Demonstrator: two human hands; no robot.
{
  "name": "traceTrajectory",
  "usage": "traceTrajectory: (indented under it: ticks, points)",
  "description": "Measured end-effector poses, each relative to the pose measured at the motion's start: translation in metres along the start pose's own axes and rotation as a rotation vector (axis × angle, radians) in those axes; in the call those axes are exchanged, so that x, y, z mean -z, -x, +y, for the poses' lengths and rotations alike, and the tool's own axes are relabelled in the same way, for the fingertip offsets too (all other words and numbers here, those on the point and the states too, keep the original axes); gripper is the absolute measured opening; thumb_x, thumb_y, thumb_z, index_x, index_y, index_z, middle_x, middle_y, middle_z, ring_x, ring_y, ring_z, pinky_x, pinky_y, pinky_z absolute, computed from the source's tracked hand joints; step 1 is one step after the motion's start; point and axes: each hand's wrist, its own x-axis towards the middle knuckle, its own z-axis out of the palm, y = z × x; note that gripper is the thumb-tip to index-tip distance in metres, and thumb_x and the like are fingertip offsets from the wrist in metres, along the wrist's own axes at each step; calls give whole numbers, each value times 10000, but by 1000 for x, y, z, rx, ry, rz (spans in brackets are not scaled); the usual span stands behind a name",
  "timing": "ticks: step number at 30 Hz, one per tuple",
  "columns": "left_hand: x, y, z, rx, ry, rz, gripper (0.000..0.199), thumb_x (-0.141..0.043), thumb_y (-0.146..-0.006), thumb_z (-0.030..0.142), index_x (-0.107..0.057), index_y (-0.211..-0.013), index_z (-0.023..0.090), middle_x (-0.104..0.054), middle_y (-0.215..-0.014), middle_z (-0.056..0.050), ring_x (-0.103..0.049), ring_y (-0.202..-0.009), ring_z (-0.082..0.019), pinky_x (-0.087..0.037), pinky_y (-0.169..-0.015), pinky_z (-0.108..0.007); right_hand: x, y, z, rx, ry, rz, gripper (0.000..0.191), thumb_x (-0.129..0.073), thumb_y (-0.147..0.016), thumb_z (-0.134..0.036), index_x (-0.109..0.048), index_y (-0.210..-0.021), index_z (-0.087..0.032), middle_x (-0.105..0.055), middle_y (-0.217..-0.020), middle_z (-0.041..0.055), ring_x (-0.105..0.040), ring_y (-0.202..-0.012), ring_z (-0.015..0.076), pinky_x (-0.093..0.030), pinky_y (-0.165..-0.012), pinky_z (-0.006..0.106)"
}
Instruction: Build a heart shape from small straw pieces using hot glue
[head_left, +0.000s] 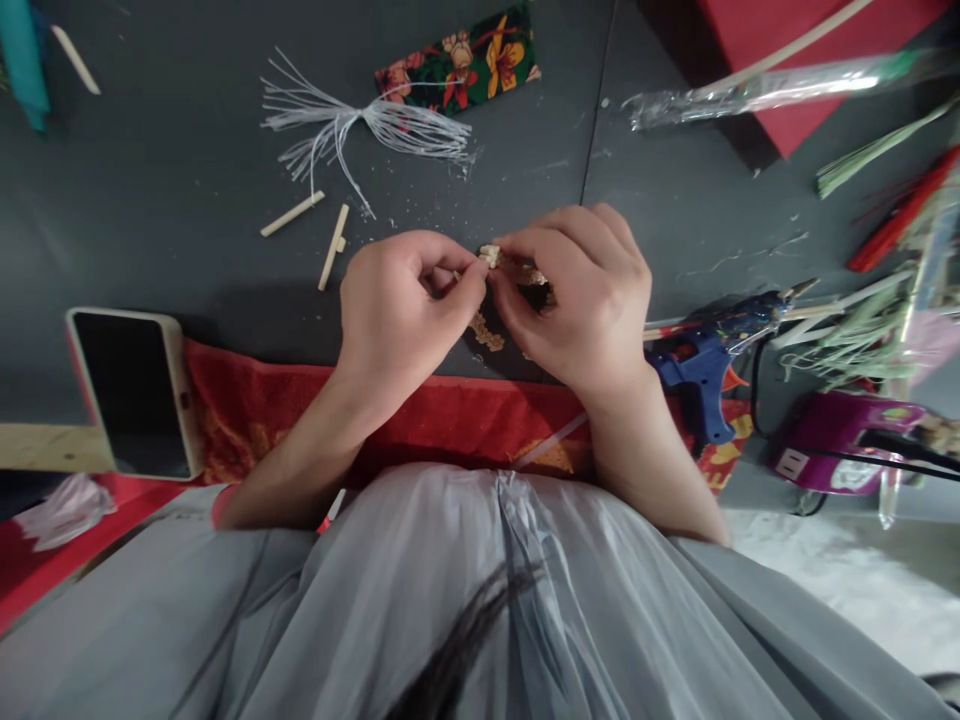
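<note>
Above the dark table [225, 260], my two hands meet fingertip to fingertip around a small pale, bumpy piece [490, 256]. My left hand [409, 310] is closed in a pinch at the piece's left side. From the right, the thumb and forefinger of my right hand [581, 290] pinch against it. What the piece is made of, I cannot make out. A tan, knobbly strip [487, 332] shows below the fingertips; whether it joins the piece is hidden by my hands.
A bundle of white strands [367, 120] and a floral strip [472, 60] lie beyond my hands. Short wooden sticks [334, 248] are left of them. A phone [135, 390] rests at the left. A blue glue gun [705, 370] and a purple device [847, 440] are at the right.
</note>
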Motion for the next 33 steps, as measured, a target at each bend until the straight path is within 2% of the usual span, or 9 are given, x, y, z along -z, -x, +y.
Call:
traceTrajectory:
  ticks: [5, 12, 17, 21, 24, 28, 31, 33]
  points:
    - [-2, 2, 2, -16, -19, 7, 185, -668, -869, 362, -644, -763, 213, -597, -646, 15, -669, -781, -168, -513, -725, -271, 0, 0, -2, 9, 41, 30, 307, -390, -1023, -373, -673, -1024, -253, -673, -973, 91, -618, -957, 243, -513, -871, 435]
    - [-1, 5, 7, -73, -110, 39, 125, -664, -852, 296, -624, -750, 235, -603, -629, 27, -645, -711, -152, -508, -686, -273, -2, 0, -4, -12, 21, 24, 306, -380, -1024, -356, -664, -1003, -246, -643, -978, 93, -610, -978, 253, -499, -877, 453]
    - [-1, 7, 11, -97, -86, 29, 154, -665, -830, 228, -586, -699, 240, -559, -599, 42, -613, -672, -134, -496, -657, -289, -3, -2, -6, 12, 111, 76, 311, -388, -1026, -345, -649, -901, -232, -653, -915, 75, -597, -870, 216, -485, -809, 407]
    - [2, 14, 19, -173, -43, 29, 196, -658, -785, 149, -546, -649, 236, -525, -581, 56, -521, -565, -99, -442, -588, -306, -4, -3, -6, 36, 202, 137, 313, -421, -1016, -355, -648, -857, -208, -677, -864, 78, -578, -799, 205, -457, -737, 374]
    - [8, 19, 21, -184, -61, -10, 199, -639, -726, 128, -503, -625, 232, -498, -564, 58, -474, -526, -97, -397, -561, -311, -4, -4, -7, -3, 177, 85, 331, -392, -1032, -384, -641, -896, -213, -665, -901, 82, -578, -854, 214, -456, -792, 387]
    - [17, 21, 8, -179, -345, 2, 164, -584, -754, 178, -482, -635, 228, -458, -554, 26, -508, -552, -145, -343, -566, -317, -5, -5, -7, -46, 165, -1, 326, -378, -1035, -405, -632, -946, -221, -645, -956, 96, -570, -933, 239, -457, -847, 415]
    - [19, 18, -7, -115, -434, 63, 153, -598, -790, 227, -530, -653, 225, -493, -577, 8, -599, -664, -192, -428, -687, -315, -9, -6, -6, -34, 197, -6, 311, -387, -1029, -400, -632, -956, -222, -636, -955, 97, -567, -939, 248, -461, -833, 414]
    - [19, 14, -11, -84, -472, 69, 76, -592, -818, 240, -620, -747, 231, -542, -600, -4, -641, -746, -221, -460, -751, -323, -11, -6, -6, -28, 233, -4, 301, -384, -1028, -379, -634, -960, -225, -629, -941, 92, -565, -948, 250, -463, -824, 405]
